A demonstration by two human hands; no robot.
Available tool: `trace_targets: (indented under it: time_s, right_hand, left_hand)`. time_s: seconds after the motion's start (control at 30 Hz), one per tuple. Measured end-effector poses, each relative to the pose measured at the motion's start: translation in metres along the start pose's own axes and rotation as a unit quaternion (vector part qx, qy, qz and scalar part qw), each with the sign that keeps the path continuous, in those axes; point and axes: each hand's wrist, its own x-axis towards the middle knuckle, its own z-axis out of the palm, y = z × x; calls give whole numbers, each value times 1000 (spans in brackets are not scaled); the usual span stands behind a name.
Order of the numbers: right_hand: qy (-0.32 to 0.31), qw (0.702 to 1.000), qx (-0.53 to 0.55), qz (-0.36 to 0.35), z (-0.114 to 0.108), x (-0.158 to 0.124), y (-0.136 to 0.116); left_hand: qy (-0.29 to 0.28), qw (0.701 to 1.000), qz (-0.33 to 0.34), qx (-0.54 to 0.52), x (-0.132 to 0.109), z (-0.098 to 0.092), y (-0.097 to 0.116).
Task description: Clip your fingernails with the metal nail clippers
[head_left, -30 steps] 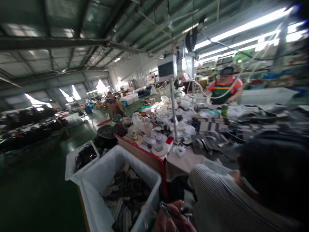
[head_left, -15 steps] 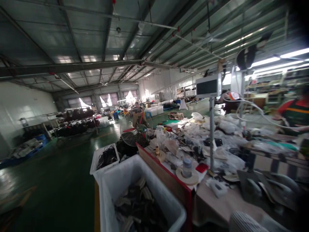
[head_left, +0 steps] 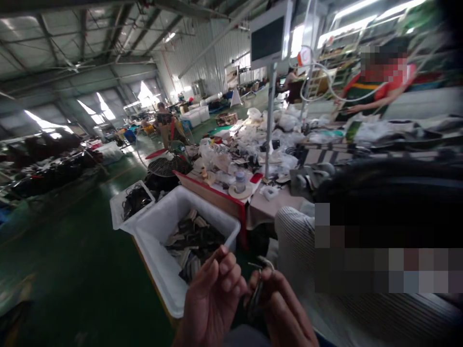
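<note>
Both bare hands have come up into my view since half a second ago, when neither showed. I see the left hand (head_left: 217,291) half curled, thumb near forefinger; I can't tell whether it pinches anything. The right hand (head_left: 284,306) has its fingers closed round a slim, dark metallic tool (head_left: 256,291), just beside the left. Close on the right I get a person in a ribbed pale-grey top (head_left: 293,229). Beyond the hands stands a deep white plastic tub (head_left: 159,270) of dark and striped fabric pieces (head_left: 195,232); past it, my feed shows a cluttered beige-covered table (head_left: 264,206) and a co-worker in a red top and dark apron (head_left: 367,99).
</note>
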Motion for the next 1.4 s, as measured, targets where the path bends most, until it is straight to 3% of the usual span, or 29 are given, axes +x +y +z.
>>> trace_targets:
  time_s: [0.1,0.33,0.43,0.53,0.7,0.97,1.13,1.4]
  right_hand:
    - [-46,999,-6,-26,7,5,-10]
    - [-43,997,-56,-43,10,12,-26]
    - [-33,995,-85,-51,14,15,-28]
    - [-4,994,-101,-37,18,16,-28]
    - [-16,992,-122,-25,17,18,-25]
    - [-5,997,-66,33,18,25,-18]
    - [-11,997,-34,63,10,29,-5]
    - [-18,996,-4,86,12,32,3]
  left_hand:
    - [5,1000,-8,22,7,-1,-14]
    - [47,995,38,73,18,-13,-41]
    - [39,995,43,84,18,-14,-46]
    - [6,994,51,97,17,-15,-46]
    - [-22,989,60,130,14,-16,-43]
    - [30,986,60,151,12,-31,-41]
    - [51,989,43,130,13,-29,-40]
    - [53,987,59,138,14,-43,-35]
